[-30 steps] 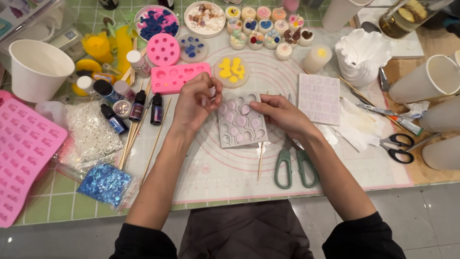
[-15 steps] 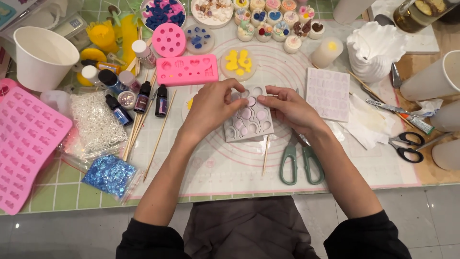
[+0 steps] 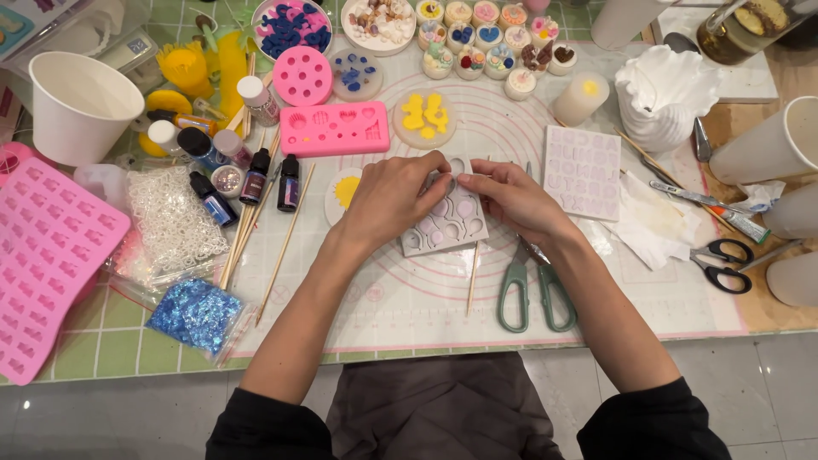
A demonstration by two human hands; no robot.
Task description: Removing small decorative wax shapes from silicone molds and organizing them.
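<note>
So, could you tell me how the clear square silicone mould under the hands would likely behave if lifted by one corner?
The clear square silicone mould looks thin and rubbery, so it would probably flop. It seems light, since the left hand and right hand handle its top edge with fingertips alone. It lies flat, so rolling seems unlikely.

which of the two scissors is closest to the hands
The green-handled scissors, lying just below the right hand with the blades under the wrist. The black-handled scissors sit far off near the mat's right edge.
</note>
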